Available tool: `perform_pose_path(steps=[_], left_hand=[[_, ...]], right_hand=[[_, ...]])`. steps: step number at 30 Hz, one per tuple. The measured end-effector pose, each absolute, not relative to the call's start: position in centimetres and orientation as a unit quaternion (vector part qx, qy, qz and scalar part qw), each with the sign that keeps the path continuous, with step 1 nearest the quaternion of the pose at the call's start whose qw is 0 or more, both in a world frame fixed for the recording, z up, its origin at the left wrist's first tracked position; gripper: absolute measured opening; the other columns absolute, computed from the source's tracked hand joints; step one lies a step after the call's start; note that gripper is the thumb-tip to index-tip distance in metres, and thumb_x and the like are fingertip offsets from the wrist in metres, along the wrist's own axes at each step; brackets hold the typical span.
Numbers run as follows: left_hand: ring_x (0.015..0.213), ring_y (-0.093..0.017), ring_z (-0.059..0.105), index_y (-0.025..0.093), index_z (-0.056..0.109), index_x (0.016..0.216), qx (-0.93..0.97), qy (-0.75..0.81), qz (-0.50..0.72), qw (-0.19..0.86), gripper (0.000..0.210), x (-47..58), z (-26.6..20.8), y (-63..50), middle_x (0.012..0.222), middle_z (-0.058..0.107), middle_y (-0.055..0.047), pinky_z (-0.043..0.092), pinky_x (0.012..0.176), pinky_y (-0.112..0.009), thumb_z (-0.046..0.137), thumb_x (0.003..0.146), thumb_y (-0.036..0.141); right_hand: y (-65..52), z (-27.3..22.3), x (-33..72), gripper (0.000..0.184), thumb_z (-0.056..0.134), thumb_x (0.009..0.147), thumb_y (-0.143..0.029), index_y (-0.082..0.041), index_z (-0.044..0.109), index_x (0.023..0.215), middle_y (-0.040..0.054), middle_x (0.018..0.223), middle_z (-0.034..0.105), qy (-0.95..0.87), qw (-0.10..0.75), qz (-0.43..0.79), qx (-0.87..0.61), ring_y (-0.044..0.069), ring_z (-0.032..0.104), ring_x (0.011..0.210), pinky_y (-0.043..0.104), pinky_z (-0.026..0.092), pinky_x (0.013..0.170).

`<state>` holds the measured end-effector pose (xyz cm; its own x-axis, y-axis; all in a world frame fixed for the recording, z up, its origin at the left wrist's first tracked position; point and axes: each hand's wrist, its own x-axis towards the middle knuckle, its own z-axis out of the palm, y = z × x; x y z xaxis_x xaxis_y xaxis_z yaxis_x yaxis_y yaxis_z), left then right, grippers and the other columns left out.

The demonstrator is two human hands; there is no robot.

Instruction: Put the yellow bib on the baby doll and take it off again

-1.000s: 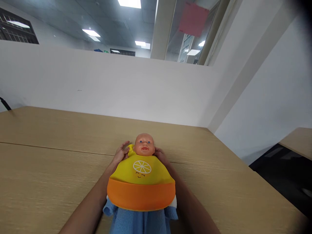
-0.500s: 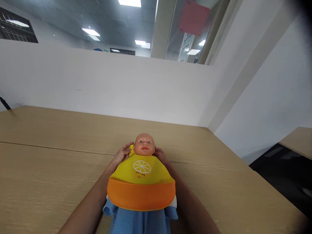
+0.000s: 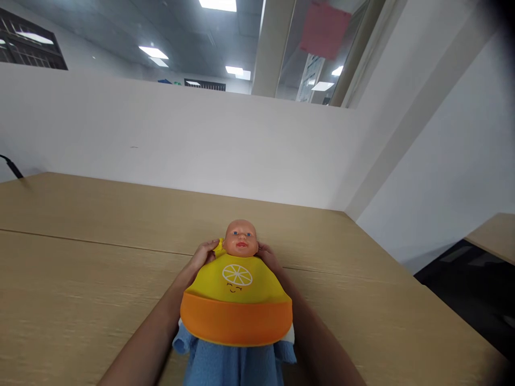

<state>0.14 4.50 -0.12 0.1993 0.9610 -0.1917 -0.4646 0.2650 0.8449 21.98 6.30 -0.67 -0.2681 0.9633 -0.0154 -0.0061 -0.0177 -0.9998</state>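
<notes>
A baby doll [image 3: 241, 239] in a blue fleece outfit [image 3: 235, 367] lies face up on the wooden table [image 3: 100, 279]. Over its chest spreads a yellow bib [image 3: 237, 289] with a white citrus slice, a smiling face and an orange pocket. Beside the doll's head on the left, my left hand [image 3: 204, 256] is closed on the bib's yellow neck strap. On the other side, my right hand [image 3: 267, 256] is at the doll's neck, its fingers curled behind the head. What those fingers hold is hidden.
A white wall [image 3: 241, 145] rises behind the table, with a window above it. A black cable [image 3: 13, 167] lies at the far left edge. To the right, past the table's edge, stands a dark-fronted piece of furniture [image 3: 462, 289].
The view has shifted slightly, moving everything a little to the right. My left fingers have closed in on the bib strap; my right hand stays behind the doll's neck.
</notes>
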Motion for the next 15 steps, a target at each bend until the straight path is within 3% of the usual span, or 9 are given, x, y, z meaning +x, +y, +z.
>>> perform_pose_path(steps=[4, 8, 15], left_hand=[[0.032, -0.007, 0.029, 0.019, 0.052, 0.057, 0.364, 0.427, 0.524, 0.641, 0.030, 0.1, 0.1, 4.5, 0.039, 0.039, 0.008, 0.017, 0.038, -0.023, 0.075, 0.067, 0.037], [0.041, -0.008, 0.037, 0.019, 0.053, 0.057, 0.404, 0.428, 0.555, 0.588, 0.028, 0.2, 1.0, 3.9, 0.046, 0.046, 0.007, 0.023, 0.043, -0.023, 0.075, 0.064, 0.034], [0.047, -0.013, 0.051, 0.017, 0.060, 0.059, 0.387, 0.417, 0.555, 0.606, 0.020, 0.1, 1.4, 3.6, 0.053, 0.060, 0.001, 0.033, 0.048, -0.024, 0.070, 0.065, 0.034]], right_hand=[[6.8, -1.4, 22.2, 0.030, 0.062, 0.061, -0.030, -0.017, 0.072, 0.087, 0.0049, 0.091, 0.073, -0.544, 0.445, 0.582, -0.408, 0.024, 0.064, 0.088, 0.035, 0.048, 0.081], [7.0, -1.7, 22.2, 0.029, 0.062, 0.060, -0.029, -0.016, 0.072, 0.084, 0.0048, 0.089, 0.073, -0.535, 0.456, 0.588, -0.400, 0.023, 0.063, 0.083, 0.034, 0.048, 0.079], [6.4, -0.9, 21.9, 0.026, 0.065, 0.059, -0.030, -0.018, 0.071, 0.081, 0.0041, 0.086, 0.073, -0.523, 0.463, 0.591, -0.404, 0.022, 0.064, 0.082, 0.034, 0.049, 0.077]])
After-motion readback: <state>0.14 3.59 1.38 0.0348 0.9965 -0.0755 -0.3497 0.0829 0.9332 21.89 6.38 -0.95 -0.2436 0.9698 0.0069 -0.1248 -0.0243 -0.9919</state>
